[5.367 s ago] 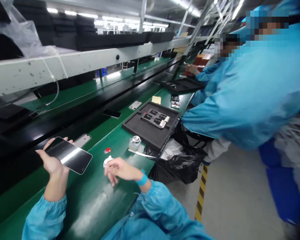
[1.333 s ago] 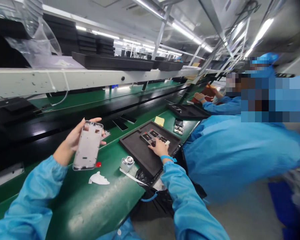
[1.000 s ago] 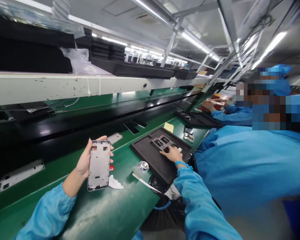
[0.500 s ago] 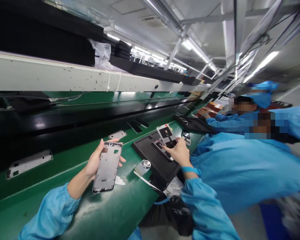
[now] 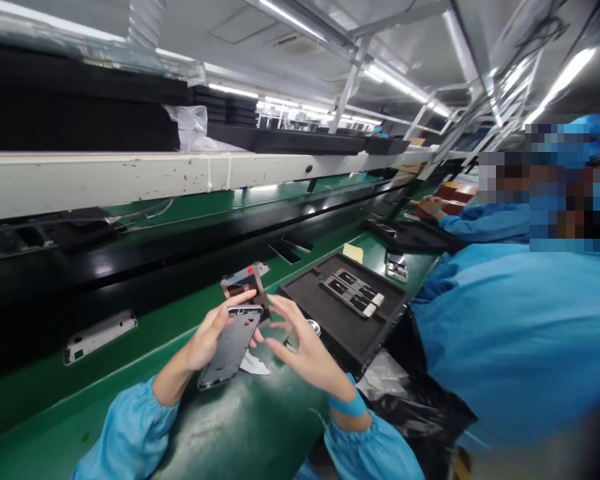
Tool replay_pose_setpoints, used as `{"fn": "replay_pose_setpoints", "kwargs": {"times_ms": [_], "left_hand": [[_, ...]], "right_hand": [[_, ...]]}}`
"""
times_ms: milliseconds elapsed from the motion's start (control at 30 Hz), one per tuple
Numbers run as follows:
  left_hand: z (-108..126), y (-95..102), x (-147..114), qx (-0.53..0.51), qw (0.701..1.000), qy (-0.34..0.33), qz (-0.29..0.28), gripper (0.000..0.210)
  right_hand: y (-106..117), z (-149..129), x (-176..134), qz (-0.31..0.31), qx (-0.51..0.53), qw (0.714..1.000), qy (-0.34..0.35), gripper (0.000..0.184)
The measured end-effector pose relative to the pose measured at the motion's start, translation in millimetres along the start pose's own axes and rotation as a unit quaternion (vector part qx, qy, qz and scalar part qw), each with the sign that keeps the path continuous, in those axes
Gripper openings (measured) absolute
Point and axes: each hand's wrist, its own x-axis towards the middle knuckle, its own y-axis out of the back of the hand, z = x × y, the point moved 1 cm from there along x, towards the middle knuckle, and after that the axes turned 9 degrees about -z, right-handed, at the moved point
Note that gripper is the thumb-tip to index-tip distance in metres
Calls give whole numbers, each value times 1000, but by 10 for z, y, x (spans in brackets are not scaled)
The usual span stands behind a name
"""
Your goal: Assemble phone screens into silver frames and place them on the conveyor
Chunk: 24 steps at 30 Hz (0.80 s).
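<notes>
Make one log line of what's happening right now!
left hand: holding gray phone frame | right hand: open, close to red-marked phone part, touch unclear | black tray: more phone parts on it

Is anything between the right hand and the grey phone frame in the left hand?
Partly: fingertips of the left hand show along the grey phone frame, facing the right hand; a red-marked dark part is at the frame's upper end. Nothing else visible intervenes.
</notes>
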Motion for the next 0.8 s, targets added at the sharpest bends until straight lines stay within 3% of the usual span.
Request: {"fn": "replay_pose_setpoints", "kwargs": {"times_ms": [133,367,533,633,700,800], "left_hand": [[77,55,-17,133,991,-22,13,82],[4,53,-36,323,945,-54,15,69],[66,31,-45,394,916,-73,-34,73],[108,26,-9,374,925,-61,-27,65],[120,82,26,352,934,-51,28,62],[142,252,57,280,950,-38,136,80]], "right_hand": [[-11,-183,256,120,40,991,39,40],[-424,-335,639,236,147,959,45,33],[-382,-367,685,297,137,942,73,25],[-340,-208,627,278,117,951,72,27],[-364,49,527,269,106,956,47,30],[-477,588,331,202,24,976,-80,37]]}}
